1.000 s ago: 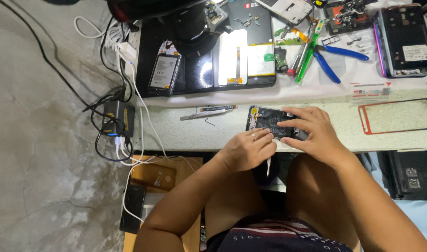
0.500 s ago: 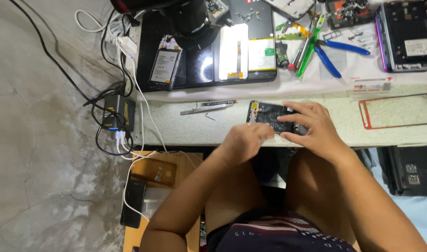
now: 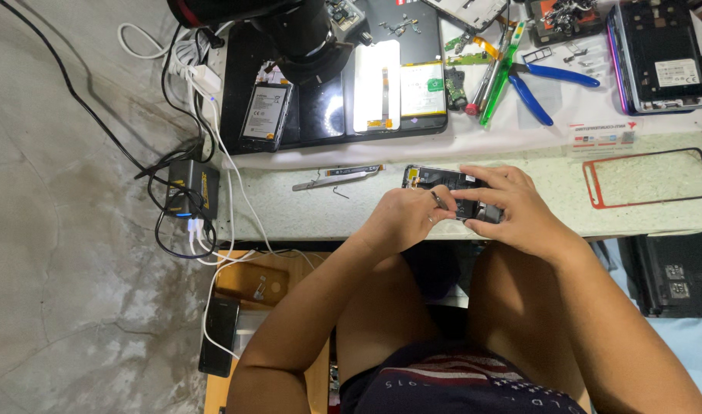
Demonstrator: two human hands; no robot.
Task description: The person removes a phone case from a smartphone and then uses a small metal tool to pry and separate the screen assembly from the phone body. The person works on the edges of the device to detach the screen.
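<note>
An opened dark phone [image 3: 431, 179] with its inner parts showing lies at the front edge of the white worktable [image 3: 328, 211]. My right hand [image 3: 512, 205] grips the phone's right end, fingers curled over it. My left hand [image 3: 401, 220] is closed on a thin metal tool [image 3: 440, 201], which looks like tweezers, and its tip rests on the phone's inside. Both hands touch at the phone. The phone's right half is hidden under my fingers.
Loose metal tweezers [image 3: 337, 176] lie left of the phone. A red phone frame [image 3: 649, 178] lies to the right. Further back are a black mat with a battery [image 3: 265, 116] and a screen [image 3: 376, 86], blue pliers [image 3: 541, 83], another opened phone [image 3: 658, 55], and cables and a charger [image 3: 188, 192] at left.
My left hand has moved up from the table edge onto the phone, bringing the thin tool onto its inside. My right hand keeps its grip.
</note>
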